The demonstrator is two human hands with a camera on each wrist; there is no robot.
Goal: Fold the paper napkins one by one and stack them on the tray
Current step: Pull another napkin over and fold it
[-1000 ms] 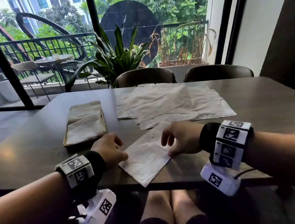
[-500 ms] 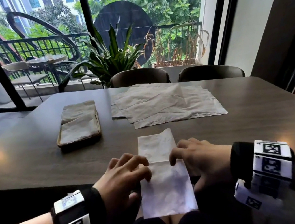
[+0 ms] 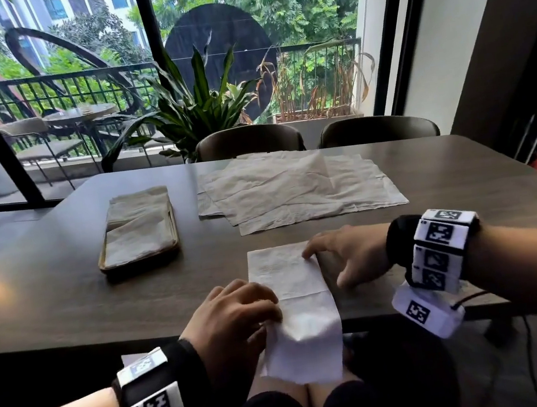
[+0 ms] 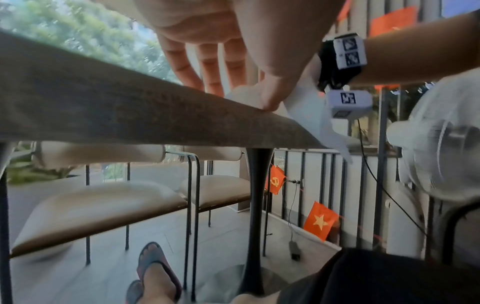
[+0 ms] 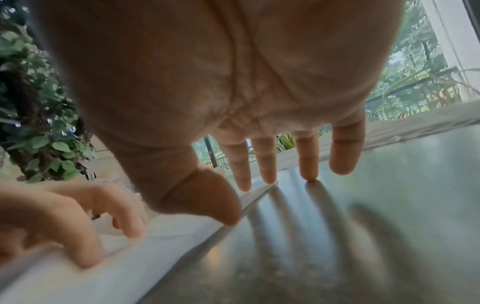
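Napkins already folded lie stacked in our shallow brown rectangular tray (image 3: 172, 251) at ten o'clock, likely parked there to keep the working edge free. Our left hand (image 3: 231, 315) pinches the long white folded paper napkin (image 3: 284, 278) at six o'clock, thumb and curled fingers on its left edge, apparently to steady the half hanging off the dark wooden table (image 3: 67, 300). Our right hand (image 3: 348, 256) spreads straight fingers, pressing the napkin's right edge flat. Unfolded beige napkins (image 3: 296, 187) wait at twelve o'clock.
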